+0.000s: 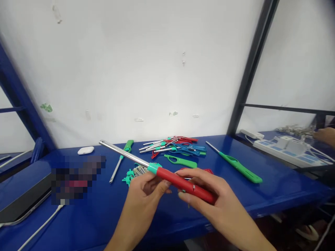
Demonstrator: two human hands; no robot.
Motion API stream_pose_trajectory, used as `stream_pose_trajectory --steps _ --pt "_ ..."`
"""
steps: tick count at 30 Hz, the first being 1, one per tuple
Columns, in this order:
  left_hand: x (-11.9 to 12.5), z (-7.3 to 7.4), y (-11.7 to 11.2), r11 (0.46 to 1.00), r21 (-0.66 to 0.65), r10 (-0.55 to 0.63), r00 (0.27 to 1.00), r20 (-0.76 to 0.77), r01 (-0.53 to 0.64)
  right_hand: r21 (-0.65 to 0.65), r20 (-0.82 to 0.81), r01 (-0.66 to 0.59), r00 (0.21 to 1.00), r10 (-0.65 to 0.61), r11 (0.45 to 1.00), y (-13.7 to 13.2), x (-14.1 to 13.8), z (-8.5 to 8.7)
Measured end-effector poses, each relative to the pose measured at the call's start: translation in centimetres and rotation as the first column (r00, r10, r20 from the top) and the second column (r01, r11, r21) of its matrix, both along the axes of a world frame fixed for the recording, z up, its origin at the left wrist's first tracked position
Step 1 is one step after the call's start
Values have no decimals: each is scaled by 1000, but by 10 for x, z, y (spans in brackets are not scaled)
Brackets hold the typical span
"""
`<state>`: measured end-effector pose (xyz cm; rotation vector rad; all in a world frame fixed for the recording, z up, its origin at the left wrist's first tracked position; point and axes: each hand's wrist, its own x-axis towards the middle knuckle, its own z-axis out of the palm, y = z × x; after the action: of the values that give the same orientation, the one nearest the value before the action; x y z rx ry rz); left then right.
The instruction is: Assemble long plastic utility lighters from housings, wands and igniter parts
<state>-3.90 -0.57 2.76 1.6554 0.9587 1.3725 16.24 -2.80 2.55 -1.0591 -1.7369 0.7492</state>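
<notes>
Both my hands hold one long lighter [180, 182] above the blue table [274, 195]. It has a red handle, a teal collar and a metal tube that points up to the left. My left hand [145, 198] pinches it near the teal collar with closed fingers. My right hand [209, 200] wraps round the red handle. Just behind my hands lies a small heap of teal and metal parts [134, 173].
A pile of red, blue and green lighters [174, 146] lies at the back, with single green lighters [239, 164] [123, 158] on either side. A white earbud case [86, 150], a dark tablet [23, 198] and a cable are at left. Another person's hand [326, 136] and a power strip [285, 148] are at right.
</notes>
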Motion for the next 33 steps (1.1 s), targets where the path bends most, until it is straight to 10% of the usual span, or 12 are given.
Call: stream_pose_trajectory --steps 6,20,29,33 --pt "-11 12 -1 998 -18 60 998 11 -60 197 73 73 993 -89 978 -3 0 -5" --pt "-11 6 -3 997 10 76 997 -18 -75 -311 -304 -304 929 209 900 12 -5 -20" --pt "-11 -1 6 993 -38 108 989 -100 -112 -310 -267 -248 949 166 918 27 -8 -44" --pt "-17 2 6 987 33 158 976 -148 -154 -101 -411 123 898 -154 987 26 14 -30"
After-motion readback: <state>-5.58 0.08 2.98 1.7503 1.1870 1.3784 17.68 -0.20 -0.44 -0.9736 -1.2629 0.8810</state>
